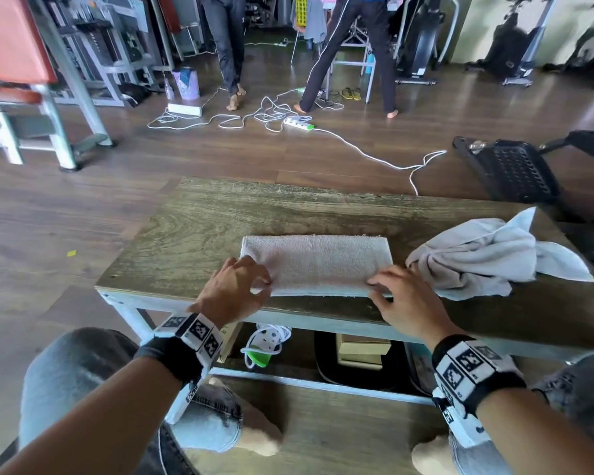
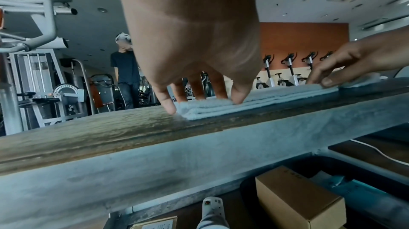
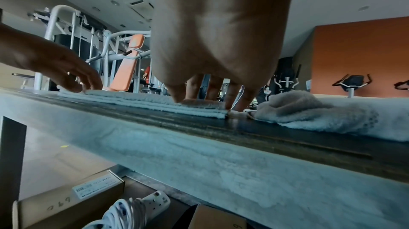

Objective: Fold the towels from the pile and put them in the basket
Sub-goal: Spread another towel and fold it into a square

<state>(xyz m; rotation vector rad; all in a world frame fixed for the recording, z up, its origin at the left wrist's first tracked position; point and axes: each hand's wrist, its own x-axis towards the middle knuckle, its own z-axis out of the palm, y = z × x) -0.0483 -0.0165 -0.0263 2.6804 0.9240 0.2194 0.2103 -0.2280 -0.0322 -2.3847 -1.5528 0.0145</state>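
Note:
A folded white towel (image 1: 316,265) lies flat as a long strip on the wooden table (image 1: 240,214). My left hand (image 1: 254,284) presses its fingertips on the towel's near-left corner (image 2: 208,108), and its little finger touches the table. My right hand (image 1: 381,286) presses its fingertips on the near-right corner (image 3: 199,105). Neither hand has fingers under the cloth. A crumpled pile of grey-white towels (image 1: 487,258) lies just right of my right hand (image 3: 205,101). A black perforated basket (image 1: 515,173) stands on the floor beyond the table's far right corner.
Cardboard boxes (image 1: 360,351) and a coiled white power strip (image 1: 264,341) sit on the shelf under the table. White cables (image 1: 367,154) trail over the floor beyond. Two people (image 1: 350,53) stand at the back among gym machines (image 1: 31,84).

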